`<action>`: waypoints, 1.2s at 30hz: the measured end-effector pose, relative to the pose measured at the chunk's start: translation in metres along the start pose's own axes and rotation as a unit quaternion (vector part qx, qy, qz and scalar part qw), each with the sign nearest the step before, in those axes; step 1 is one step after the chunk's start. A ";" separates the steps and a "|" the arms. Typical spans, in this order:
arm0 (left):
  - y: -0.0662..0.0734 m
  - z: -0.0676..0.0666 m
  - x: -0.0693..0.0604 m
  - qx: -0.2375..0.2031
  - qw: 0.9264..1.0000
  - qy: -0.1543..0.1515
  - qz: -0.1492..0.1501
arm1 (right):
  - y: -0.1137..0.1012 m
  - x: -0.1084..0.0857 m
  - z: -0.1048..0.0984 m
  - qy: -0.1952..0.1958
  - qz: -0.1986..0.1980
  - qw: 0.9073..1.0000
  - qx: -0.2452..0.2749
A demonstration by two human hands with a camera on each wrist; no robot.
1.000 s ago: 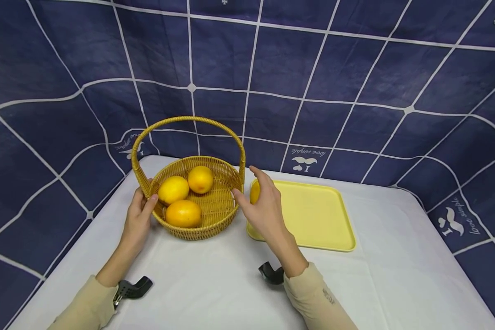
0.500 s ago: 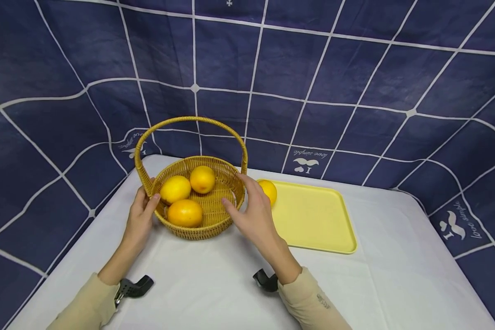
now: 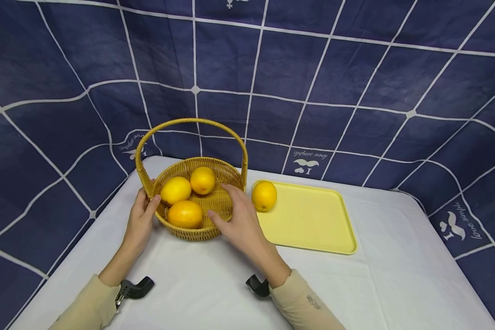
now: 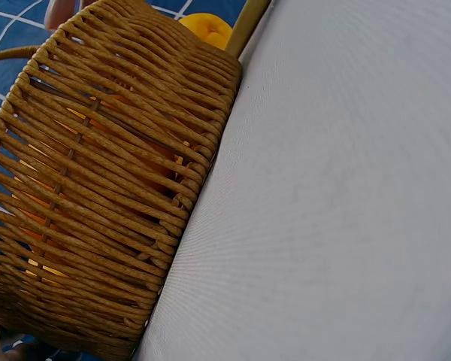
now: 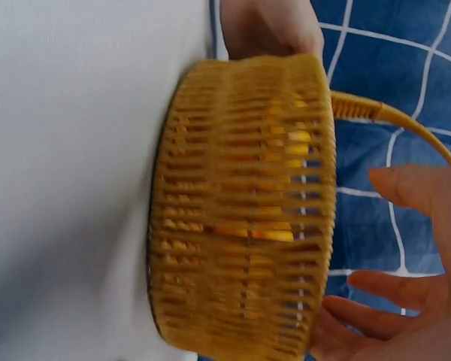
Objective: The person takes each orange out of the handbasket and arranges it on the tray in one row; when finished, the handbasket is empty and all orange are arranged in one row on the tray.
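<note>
A woven basket [image 3: 198,233] with a tall handle holds three yellow-orange fruits: one at the left [image 3: 175,190], one at the back [image 3: 203,180] and one at the front [image 3: 185,214]. The left hand [image 3: 140,217] grips the basket's left side, thumb on the rim. Over the basket's right part, the right hand [image 3: 241,222] hangs with thumb and fingers spread and nothing between them; in the right wrist view this hand [image 5: 413,278] is beside the rim of the basket [image 5: 240,210]. The left wrist view shows the basket's woven side [image 4: 113,165] close up.
A yellow tray [image 3: 309,217] lies right of the basket on the white-covered table [image 3: 396,275], with one more fruit [image 3: 264,195] at its left end. Dark blue cloth with white lines [image 3: 313,68] hangs behind and at both sides.
The right hand has moved left, from between basket and tray to over the basket's inside, uncovering the fruit on the tray. The left hand keeps its hold on the basket.
</note>
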State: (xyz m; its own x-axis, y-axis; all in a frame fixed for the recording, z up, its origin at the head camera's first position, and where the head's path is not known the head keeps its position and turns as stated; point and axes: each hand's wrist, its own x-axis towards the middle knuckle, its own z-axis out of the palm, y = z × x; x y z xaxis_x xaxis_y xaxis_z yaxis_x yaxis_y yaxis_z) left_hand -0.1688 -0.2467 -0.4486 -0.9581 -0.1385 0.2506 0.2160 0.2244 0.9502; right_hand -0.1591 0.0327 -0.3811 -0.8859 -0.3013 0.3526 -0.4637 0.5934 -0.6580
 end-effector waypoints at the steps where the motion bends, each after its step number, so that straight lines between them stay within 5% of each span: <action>1: 0.000 0.000 0.000 0.000 1.000 0.000 0.000 | -0.001 0.001 0.002 -0.007 0.001 1.000 -0.002; 18: -0.002 -0.001 -0.002 0.008 1.000 0.011 -0.009 | -0.017 0.031 0.036 -0.111 0.002 0.994 -0.008; 28: -0.001 0.002 0.000 -0.006 1.000 0.005 -0.013 | -0.022 0.047 0.050 -0.186 -0.038 0.979 -0.077; 36: 0.000 0.001 -0.001 -0.008 1.000 0.008 -0.009 | -0.021 0.051 0.054 -0.205 -0.040 0.975 -0.080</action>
State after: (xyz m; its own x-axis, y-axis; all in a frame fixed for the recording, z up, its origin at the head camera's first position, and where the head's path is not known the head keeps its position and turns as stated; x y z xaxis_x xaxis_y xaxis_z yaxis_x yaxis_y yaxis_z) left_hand -0.1682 -0.2452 -0.4492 -0.9590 -0.1573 0.2358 0.2015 0.2067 0.9574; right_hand -0.1952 -0.0358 -0.3851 -0.7928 -0.6039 0.0818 -0.5520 0.6547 -0.5164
